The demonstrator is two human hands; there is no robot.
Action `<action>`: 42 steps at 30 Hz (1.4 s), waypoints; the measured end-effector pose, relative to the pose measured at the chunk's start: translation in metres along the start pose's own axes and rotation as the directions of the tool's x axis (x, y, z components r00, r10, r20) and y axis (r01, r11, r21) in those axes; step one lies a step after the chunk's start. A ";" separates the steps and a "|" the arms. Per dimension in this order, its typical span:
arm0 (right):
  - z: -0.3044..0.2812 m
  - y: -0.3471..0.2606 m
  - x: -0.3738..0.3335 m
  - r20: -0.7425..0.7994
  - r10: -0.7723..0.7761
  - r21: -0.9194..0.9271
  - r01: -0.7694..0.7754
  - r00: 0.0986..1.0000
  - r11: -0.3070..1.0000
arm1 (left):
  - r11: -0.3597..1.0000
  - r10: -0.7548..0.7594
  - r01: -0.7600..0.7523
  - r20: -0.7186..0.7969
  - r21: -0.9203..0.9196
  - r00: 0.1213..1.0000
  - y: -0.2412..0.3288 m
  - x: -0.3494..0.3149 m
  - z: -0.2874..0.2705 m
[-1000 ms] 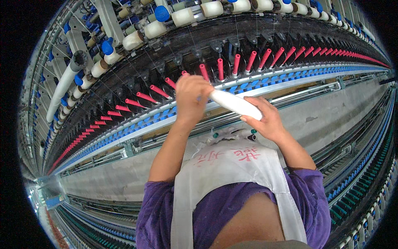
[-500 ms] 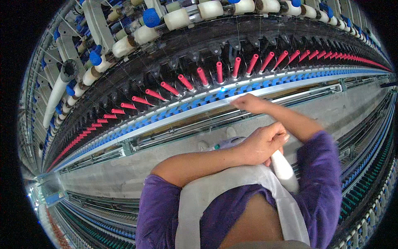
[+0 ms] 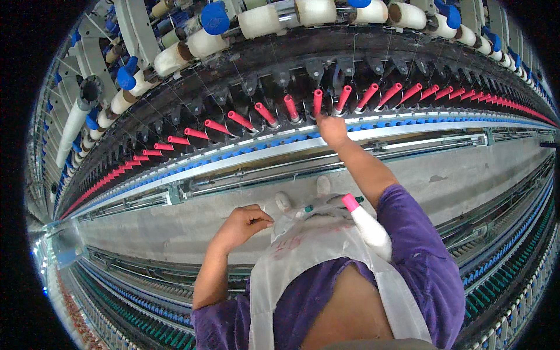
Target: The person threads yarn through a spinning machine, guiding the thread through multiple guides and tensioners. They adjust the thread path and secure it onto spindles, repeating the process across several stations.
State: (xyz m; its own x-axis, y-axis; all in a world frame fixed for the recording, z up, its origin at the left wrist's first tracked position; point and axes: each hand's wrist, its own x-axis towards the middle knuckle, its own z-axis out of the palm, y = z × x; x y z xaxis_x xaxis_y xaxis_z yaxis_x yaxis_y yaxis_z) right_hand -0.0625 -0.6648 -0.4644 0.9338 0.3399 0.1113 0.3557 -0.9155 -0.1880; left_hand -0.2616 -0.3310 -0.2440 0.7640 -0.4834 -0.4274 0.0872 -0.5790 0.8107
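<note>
My right hand (image 3: 333, 130) reaches forward to the spinning machine, its fingers curled at the foot of one bare red bobbin tube (image 3: 318, 102). What those fingertips grip, if anything, is hidden. Nearer to me and to the left, my left hand (image 3: 244, 226) hangs over the aisle with thumb and fingers pinched together. Anything between them is too small to make out. A full bobbin of white yarn (image 3: 372, 234) with a pink tip leans against my white apron (image 3: 318, 242), beside my right arm; neither hand touches it.
Red tubes (image 3: 240, 120) stand in a long curved row behind a blue-and-silver rail (image 3: 385, 124). White roving bobbins (image 3: 260, 22) hang above, with thin yarns running down. A grey pipe (image 3: 74, 128) juts out at left. Another machine (image 3: 487, 287) stands behind me across the grey floor (image 3: 420, 175).
My left hand has left the pink-tipped yarn bobbin and swung left. My right hand has gone forward from the rail to the foot of a red tube. The view has shifted slightly.
</note>
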 end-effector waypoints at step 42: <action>-0.117 0.028 -0.099 0.304 0.450 0.946 -0.322 0.839 -0.039 | 0.598 -0.203 -0.170 -0.353 -0.784 0.914 0.102 0.279 0.079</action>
State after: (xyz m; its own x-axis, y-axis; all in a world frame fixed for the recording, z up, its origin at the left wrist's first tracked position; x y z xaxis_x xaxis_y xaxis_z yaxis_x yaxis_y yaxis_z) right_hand -0.1498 -0.7492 -0.3661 0.9556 -0.0614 -0.2883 -0.2787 0.1298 -0.9516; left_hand -0.0903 -0.5769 -0.3123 0.9056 -0.0927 -0.4139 0.4235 0.2506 0.8705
